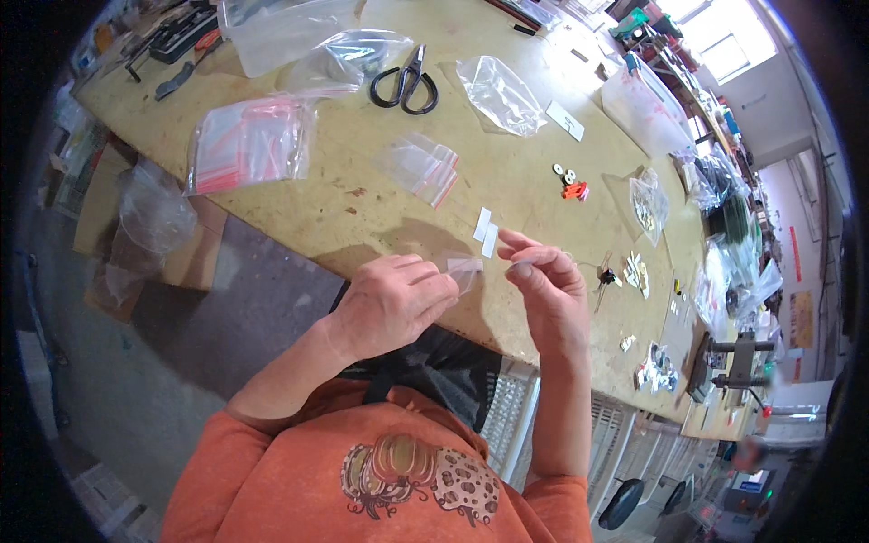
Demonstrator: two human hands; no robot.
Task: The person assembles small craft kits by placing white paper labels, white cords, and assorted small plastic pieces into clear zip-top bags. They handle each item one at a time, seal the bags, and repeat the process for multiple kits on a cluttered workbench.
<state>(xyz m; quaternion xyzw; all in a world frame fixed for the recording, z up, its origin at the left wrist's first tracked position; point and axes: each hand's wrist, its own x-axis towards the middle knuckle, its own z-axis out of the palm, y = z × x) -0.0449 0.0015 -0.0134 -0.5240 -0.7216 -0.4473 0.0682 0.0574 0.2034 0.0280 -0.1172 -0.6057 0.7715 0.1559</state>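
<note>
My left hand (396, 300) is closed on a small see-through plastic bag (463, 271), which sticks out past its fingertips above the table edge. To its right, my right hand (548, 276) is raised with thumb and forefinger pinched together; whatever may be between them is too small to make out. Two narrow white strips (486, 233) lie on the table just beyond the hands. Farther off is a small stack of zip bags (422, 168) with red edges. Beyond the right hand sit a few white round pieces (565, 174) and small orange-red parts (575, 191).
A large pack of zip bags (249, 143), black-handled scissors (405, 83) and an empty plastic bag (500, 95) lie farther back. A white card (565, 120) and a translucent bin (645, 107) are at the far right. Small parts (637, 274) and a bench press (738, 362) stand rightward.
</note>
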